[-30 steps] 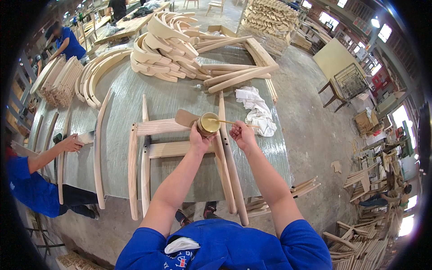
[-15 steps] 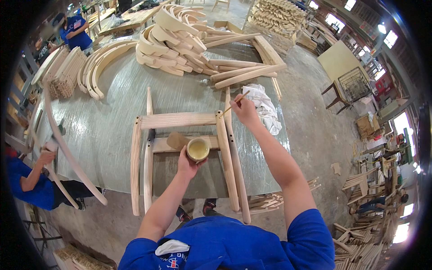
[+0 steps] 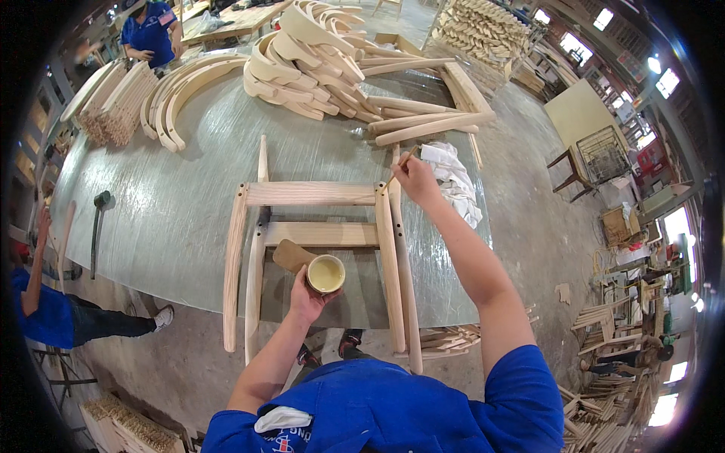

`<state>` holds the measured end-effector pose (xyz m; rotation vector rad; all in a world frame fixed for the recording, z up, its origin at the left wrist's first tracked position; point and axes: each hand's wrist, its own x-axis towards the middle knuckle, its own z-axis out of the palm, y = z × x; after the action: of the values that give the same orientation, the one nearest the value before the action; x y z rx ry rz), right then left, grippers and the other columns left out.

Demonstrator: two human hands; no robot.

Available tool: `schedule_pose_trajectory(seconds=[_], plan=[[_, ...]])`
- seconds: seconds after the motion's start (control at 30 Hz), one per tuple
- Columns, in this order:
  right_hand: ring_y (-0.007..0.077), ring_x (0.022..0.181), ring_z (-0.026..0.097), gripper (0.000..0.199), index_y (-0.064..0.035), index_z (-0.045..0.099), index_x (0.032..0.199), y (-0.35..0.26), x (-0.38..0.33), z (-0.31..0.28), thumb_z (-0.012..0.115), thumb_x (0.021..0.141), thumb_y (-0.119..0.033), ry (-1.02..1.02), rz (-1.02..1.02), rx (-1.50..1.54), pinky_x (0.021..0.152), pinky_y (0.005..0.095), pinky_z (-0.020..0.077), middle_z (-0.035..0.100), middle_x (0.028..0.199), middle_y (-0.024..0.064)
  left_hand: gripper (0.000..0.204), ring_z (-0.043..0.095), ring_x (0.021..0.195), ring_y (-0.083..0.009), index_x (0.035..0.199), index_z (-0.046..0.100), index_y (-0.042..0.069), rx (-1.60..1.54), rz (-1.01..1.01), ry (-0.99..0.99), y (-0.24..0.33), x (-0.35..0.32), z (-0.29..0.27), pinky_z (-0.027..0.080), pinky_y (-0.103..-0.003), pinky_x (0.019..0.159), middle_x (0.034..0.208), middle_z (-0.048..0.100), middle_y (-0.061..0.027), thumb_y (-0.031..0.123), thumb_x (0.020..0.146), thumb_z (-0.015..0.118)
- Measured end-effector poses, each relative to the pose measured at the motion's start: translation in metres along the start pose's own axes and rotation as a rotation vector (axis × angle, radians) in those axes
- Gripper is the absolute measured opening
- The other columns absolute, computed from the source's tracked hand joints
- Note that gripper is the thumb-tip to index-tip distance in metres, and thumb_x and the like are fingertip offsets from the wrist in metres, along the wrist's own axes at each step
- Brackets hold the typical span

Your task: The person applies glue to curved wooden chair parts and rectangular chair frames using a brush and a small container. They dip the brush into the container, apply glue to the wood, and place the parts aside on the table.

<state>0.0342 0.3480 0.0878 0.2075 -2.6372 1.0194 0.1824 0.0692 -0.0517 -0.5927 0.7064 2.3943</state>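
A pale wooden chair frame (image 3: 311, 194) lies flat on the grey worktable (image 3: 174, 204), two long legs joined by two cross rails. My left hand (image 3: 303, 296) holds a small cup of cream-coloured glue (image 3: 325, 273) over the near end of the frame. My right hand (image 3: 414, 179) reaches out to the far end of the right leg and grips a thin wooden stick (image 3: 404, 160), its tip at the joint there. A brown flat piece (image 3: 291, 255) sits beside the cup.
A white rag (image 3: 453, 175) lies right of the frame. Curved wooden chair parts (image 3: 317, 64) are heaped at the table's far side, bent slats (image 3: 175, 94) at far left. A mallet (image 3: 97, 226) rests on the table's left part. Two other people in blue work at the left edge and far left.
The cup in my left hand has come down toward the near end of the frame. My right hand has reached farther out along the right leg with the stick.
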Motion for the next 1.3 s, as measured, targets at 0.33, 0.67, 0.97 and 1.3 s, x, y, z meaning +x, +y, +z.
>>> schedule_pose_trajectory(seconds=[0.33,0.67,0.97,1.3], plan=[[0.0401,0.076,0.058,0.023,0.0014,0.053,0.084,0.015,0.015,0.008,0.059,0.083,-0.021,-0.012,0.035,-0.097,0.066,0.0436,0.0457,0.059,0.076,0.022,0.044,0.056,0.105,-0.0302,0.123,0.048,0.013,-0.015,-0.023,0.007,-0.003,-0.008,-0.006,0.049,-0.052,0.086,0.119,0.055,-0.0097,0.043,0.094,0.033],[0.0408,0.078,0.057,0.02,0.0003,0.054,0.085,0.024,0.023,0.011,0.057,0.082,-0.02,-0.086,-0.037,-0.04,0.067,0.0448,0.0455,0.059,0.077,0.022,0.043,0.056,0.106,-0.03,0.122,0.048,0.013,-0.003,-0.021,0.013,-0.005,-0.014,-0.006,0.049,-0.052,0.085,0.12,0.055,-0.0086,0.042,0.094,0.033],[0.0398,0.074,0.056,0.019,0.0004,0.053,0.085,0.008,0.012,-0.002,0.056,0.083,-0.018,-0.094,-0.023,-0.028,0.065,0.0435,0.0447,0.058,0.074,0.022,0.043,0.058,0.103,-0.0312,0.121,0.05,0.013,-0.01,-0.035,0.046,-0.008,-0.016,-0.006,0.05,-0.052,0.084,0.117,0.057,-0.0102,0.042,0.094,0.034],[0.0386,0.075,0.057,0.022,-0.0001,0.054,0.085,0.016,0.005,0.009,0.057,0.084,-0.021,-0.131,-0.038,-0.052,0.067,0.044,0.0458,0.06,0.076,0.0202,0.042,0.057,0.103,-0.0324,0.12,0.05,0.012,0.028,-0.046,-0.001,-0.012,-0.019,0.002,0.051,-0.053,0.083,0.116,0.057,-0.0111,0.041,0.094,0.035]])
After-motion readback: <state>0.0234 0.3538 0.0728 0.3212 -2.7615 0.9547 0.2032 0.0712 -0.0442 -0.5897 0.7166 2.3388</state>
